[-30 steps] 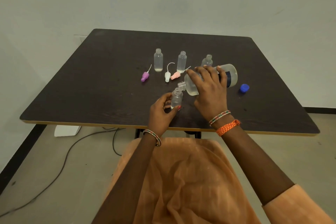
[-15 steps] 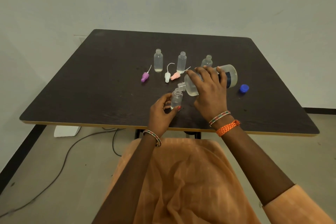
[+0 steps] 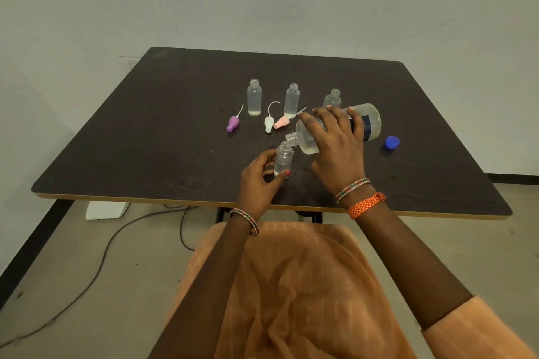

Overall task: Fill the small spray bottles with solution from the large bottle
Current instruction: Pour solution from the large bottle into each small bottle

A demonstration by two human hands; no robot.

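A dark brown, square wooden table with a pale edge band (image 3: 145,140) is filling the middle of the head view, standing before a plain grey wall and over a black cable (image 3: 96,265) lying on the floor. The large clear plastic bottle with a dark label (image 3: 370,122) is lying nearly on its side above the tabletop, its open neck pointing left and down, just above the mouth of the small clear plastic bottle being filled (image 3: 283,158). The right hand (image 3: 335,143) is gripping the large bottle from above, fingers curled over its body. The left hand (image 3: 259,181) is holding the small bottle upright on the table, thumb and fingers curled round its lower part.

Three more small clear bottles are standing uncapped in a row farther back: the left one (image 3: 254,97), the middle one (image 3: 291,100), and the right one (image 3: 332,98), which is sitting just behind the right hand's fingers. Between and before them, three spray tops with thin tubes are lying on the table: a purple one (image 3: 232,124), a white one (image 3: 268,124) and a pink one (image 3: 281,122). A round blue cap (image 3: 391,142) is resting just right of the large bottle's base.
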